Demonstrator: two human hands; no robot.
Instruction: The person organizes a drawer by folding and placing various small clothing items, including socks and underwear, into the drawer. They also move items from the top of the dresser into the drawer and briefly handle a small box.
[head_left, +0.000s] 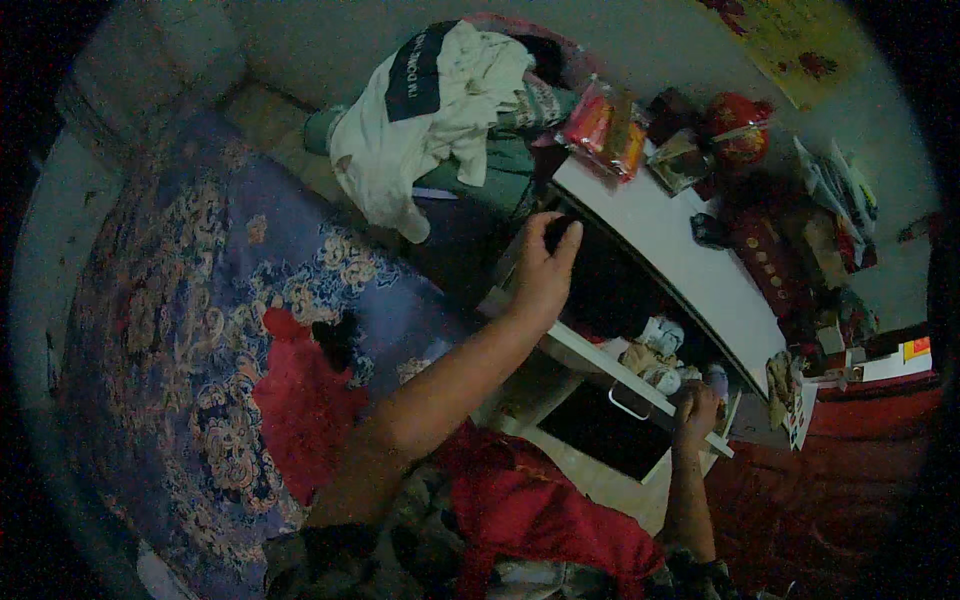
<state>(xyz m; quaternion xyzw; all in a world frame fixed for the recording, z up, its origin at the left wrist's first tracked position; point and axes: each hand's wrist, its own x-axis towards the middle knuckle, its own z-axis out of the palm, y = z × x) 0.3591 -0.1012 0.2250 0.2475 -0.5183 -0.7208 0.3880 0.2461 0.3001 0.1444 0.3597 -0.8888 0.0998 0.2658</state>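
Observation:
My left hand (546, 274) is raised over the far end of an open drawer, pinching a small dark bundle (558, 234), perhaps cloth. At the drawer's near end, my right hand (696, 411) is curled over the top edge of the white drawer front (589, 352). Several pale, rolled-up cloth items (660, 337), possibly socks, lie inside the drawer close to my right hand. Deep shadow hides the rest of its inside. A metal handle (628, 403) projects from the drawer front.
Left is a bed with a purple floral sheet (247, 247), holding a red cloth (307, 405) and a black item (337, 337). A white shirt (450, 97) drapes over a green chair. Plastic-wrapped packets (607, 135) rest on the white cabinet top (660, 247).

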